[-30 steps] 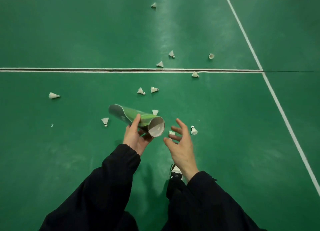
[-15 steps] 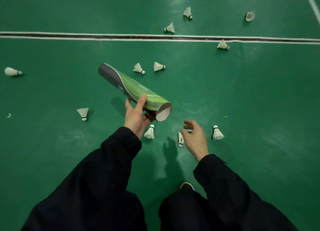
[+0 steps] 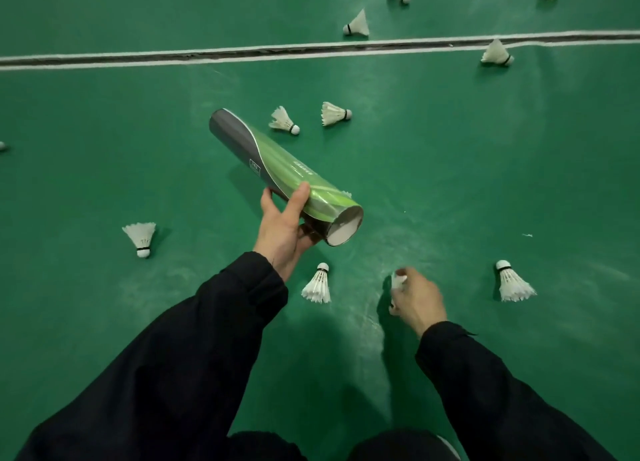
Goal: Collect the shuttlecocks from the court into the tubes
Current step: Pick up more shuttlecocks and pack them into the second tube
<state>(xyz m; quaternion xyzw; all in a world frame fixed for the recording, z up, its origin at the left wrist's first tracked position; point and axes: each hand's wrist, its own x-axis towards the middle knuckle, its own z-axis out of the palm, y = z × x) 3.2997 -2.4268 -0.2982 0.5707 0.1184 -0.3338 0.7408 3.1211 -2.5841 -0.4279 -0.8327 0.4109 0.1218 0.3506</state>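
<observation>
- Starting from the far left: a white feathered shuttlecock (image 3: 140, 238) lies on the green court floor (image 3: 104, 149), well left of the grey-and-green cardboard tube (image 3: 277, 173), cork end toward the person.
- Left hand (image 3: 282, 230) has the tube near its open mouth, thumb over the top and fingers curled underneath. It's tilted with the mouth facing the other hand, I'd guess so the next bird can slide straight in.
- Just below the tube's mouth there's another white shuttlecock (image 3: 317, 284), cork pointing up toward the tube, not picked up yet.
- Two more (image 3: 285, 120) (image 3: 334, 114) lie beyond the tube, just on its far side.
- Right hand (image 3: 417, 299), down and right of the tube's mouth, is low to the floor with fingers pinched round a white shuttlecock (image 3: 397, 281). It's blurry, so can't tell if it has left the floor.
- Right of that, well away from the tube, one more (image 3: 512, 282) on its side.
- Past the white-edged dark court line (image 3: 173, 55), far beyond the tube, a handful more wait. Plenty left to collect, I reckon.
</observation>
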